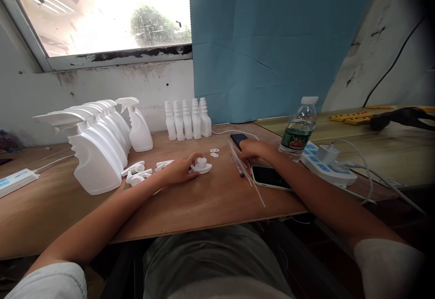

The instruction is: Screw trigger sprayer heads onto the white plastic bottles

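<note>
My left hand (185, 171), with a ring on one finger, is closed around a white trigger sprayer head (202, 166) on the brown tabletop. Several more white sprayer heads (137, 179) lie by my left forearm. My right hand (250, 149) bends down over the upper ends of some thin white tubes (257, 193). Its fingers look closed, but what they hold is hidden. A dark phone (238, 138) lies just behind it. Close by are a pen (240, 170) and a second phone (270, 176) with a pale case. Small white discs (214, 152) lie between my hands.
White spray bottles (97, 158) stand in a row at left, with one (141, 129) apart. Several slim white bottles (186, 124) stand at the wall. A water bottle (299, 129) and a power strip (328, 167) are beside my right arm. Another power strip (18, 181) lies far left.
</note>
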Tool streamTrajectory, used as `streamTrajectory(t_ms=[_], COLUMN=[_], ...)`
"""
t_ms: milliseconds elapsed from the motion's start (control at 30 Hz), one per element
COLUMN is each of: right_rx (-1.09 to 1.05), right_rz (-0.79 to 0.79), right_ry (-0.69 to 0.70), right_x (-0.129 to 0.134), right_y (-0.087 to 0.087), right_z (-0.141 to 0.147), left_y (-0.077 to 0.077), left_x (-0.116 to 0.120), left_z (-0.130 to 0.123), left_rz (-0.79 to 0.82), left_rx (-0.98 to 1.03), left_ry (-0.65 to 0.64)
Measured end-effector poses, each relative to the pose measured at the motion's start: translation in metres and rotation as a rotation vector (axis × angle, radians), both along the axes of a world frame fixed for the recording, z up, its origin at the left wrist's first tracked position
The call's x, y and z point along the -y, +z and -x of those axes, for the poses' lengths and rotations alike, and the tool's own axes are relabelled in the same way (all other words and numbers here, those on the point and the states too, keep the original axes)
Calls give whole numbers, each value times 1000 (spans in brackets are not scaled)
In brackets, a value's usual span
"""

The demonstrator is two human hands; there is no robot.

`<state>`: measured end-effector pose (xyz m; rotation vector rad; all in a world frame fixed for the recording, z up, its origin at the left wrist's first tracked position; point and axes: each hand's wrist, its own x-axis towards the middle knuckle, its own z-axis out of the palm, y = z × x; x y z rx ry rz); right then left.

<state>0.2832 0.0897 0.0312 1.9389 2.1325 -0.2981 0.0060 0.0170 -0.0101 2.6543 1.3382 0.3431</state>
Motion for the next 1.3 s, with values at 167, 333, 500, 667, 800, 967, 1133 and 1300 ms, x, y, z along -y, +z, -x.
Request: streamTrajectory(t_ms=[167, 333, 500, 667, 800, 967, 1133, 1300], right_rx=[-2, -181, -875, -1469, -1550, -1547, -1539, -1519], right_rz=[-51, -390, -584, -278, -201, -165, -179, -157], right_ry=[-37, -30, 136, 423, 513, 595, 629, 635], right_x=[-1, -8, -21, -13, 12, 30, 31, 33], right_y=[0, 2, -7, -21, -22, -22, -25, -24], right_z=[2, -4, -1, 19, 39, 53, 54, 54], left_y=[0, 0, -2, -3, -1, 0, -2, -3], left_x=[0, 0, -2, -2, 0, 0, -2, -2], left_z=[1, 0, -1, -1, -2, -1, -1, -1], left_rz=[-8, -4, -17, -30, -43, -48, -39, -42], left_rx=[-1, -13, -36, -49, -40, -44, -47, -39], left_ry=[-11, 1, 15, 25, 4, 20, 32, 0])
